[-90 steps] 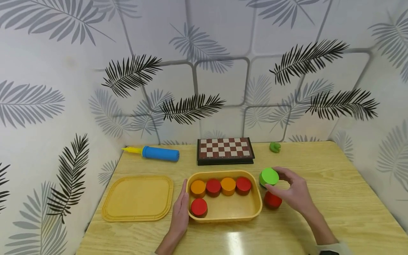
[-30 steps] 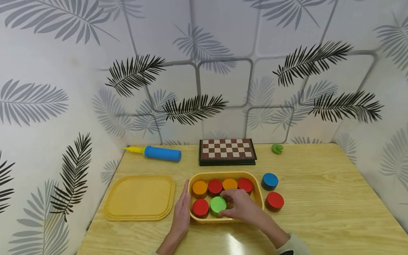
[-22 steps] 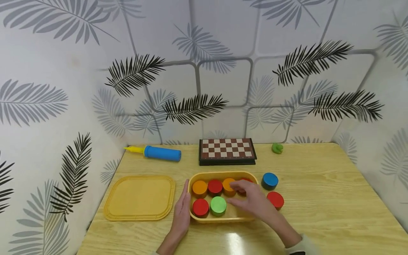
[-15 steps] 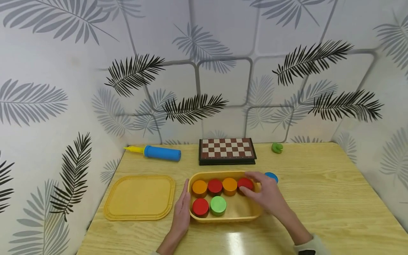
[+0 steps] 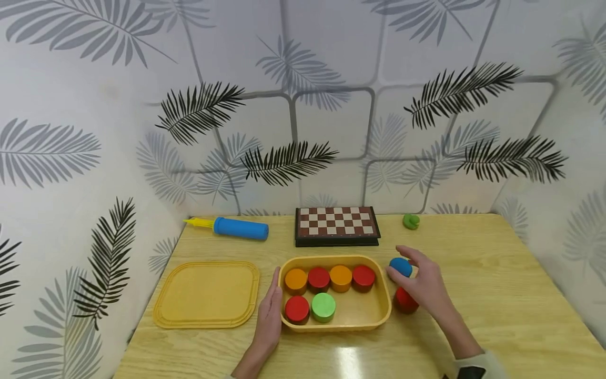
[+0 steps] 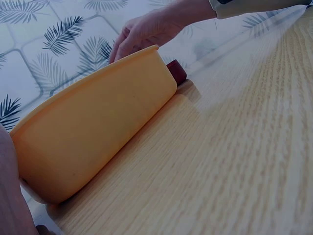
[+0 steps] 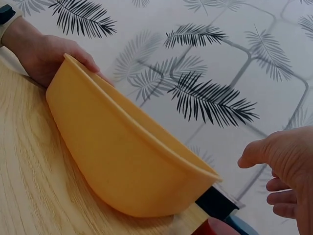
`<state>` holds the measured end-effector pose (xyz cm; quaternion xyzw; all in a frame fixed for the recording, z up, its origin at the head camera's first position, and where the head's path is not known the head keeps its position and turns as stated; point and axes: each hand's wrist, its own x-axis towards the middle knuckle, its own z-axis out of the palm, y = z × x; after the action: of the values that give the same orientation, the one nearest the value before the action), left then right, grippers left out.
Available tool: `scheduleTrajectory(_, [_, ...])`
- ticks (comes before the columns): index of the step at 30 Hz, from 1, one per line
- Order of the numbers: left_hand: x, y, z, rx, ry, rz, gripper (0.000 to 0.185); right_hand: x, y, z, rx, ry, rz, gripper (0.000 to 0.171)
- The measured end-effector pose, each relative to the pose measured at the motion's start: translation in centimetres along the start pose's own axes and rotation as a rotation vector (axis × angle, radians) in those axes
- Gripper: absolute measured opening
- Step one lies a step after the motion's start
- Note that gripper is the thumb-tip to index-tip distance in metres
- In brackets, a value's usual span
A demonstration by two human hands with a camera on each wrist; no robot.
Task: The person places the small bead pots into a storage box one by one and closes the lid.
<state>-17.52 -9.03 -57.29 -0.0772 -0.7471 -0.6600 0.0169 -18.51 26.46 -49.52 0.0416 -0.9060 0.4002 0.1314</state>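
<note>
A yellow bin (image 5: 356, 308) holds several short cylinders: a row of orange and red ones, and before it a red cylinder (image 5: 297, 309) and a green cylinder (image 5: 323, 307). My left hand (image 5: 269, 317) lies with straight fingers along the bin's left wall. To the right of the bin, my right hand (image 5: 430, 284) hovers over a blue cylinder (image 5: 400, 267), thumb and index finger spread on either side. In the right wrist view that hand (image 7: 288, 166) is above the cylinder, fingers apart. A red cylinder (image 5: 405, 300) stands under the hand, partly hidden by it.
A flat yellow lid (image 5: 206, 295) lies left of the bin. Behind are a blue and yellow hand pump (image 5: 240, 228), a checkered game box (image 5: 337, 223) and a small green figure (image 5: 411, 221). A patterned wall rises behind the table.
The right hand carried the green cylinder into the bin, let go of it beside the front red one, then moved back right to the blue cylinder. The left hand stayed at the bin.
</note>
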Motion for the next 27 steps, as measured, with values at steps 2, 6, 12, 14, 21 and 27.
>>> scheduleTrajectory(2, [0.0,-0.1,-0.1,0.005,-0.001,-0.006,0.056,0.0,0.8,-0.1,-0.005,-0.027,0.036,0.06])
scheduleTrajectory(6, [-0.1,-0.1,-0.1,0.0,-0.002,-0.002,0.056,0.4,2.4,0.1,-0.018,-0.089,0.104,0.069])
scheduleTrajectory(12, [0.0,-0.2,0.0,-0.015,-0.003,0.011,0.056,1.0,4.4,0.6,-0.025,-0.144,0.164,0.071])
scheduleTrajectory(14, [0.1,-0.2,0.0,-0.013,-0.004,0.012,0.056,1.0,5.1,0.8,-0.024,-0.141,0.153,0.069])
scheduleTrajectory(21, [0.0,-0.1,0.0,-0.002,0.001,0.006,0.057,1.0,6.6,0.9,0.003,-0.118,0.14,0.07])
scheduleTrajectory(27, [0.0,0.0,0.0,-0.004,-0.002,-0.002,0.057,0.8,7.5,0.8,0.037,-0.129,0.121,0.072])
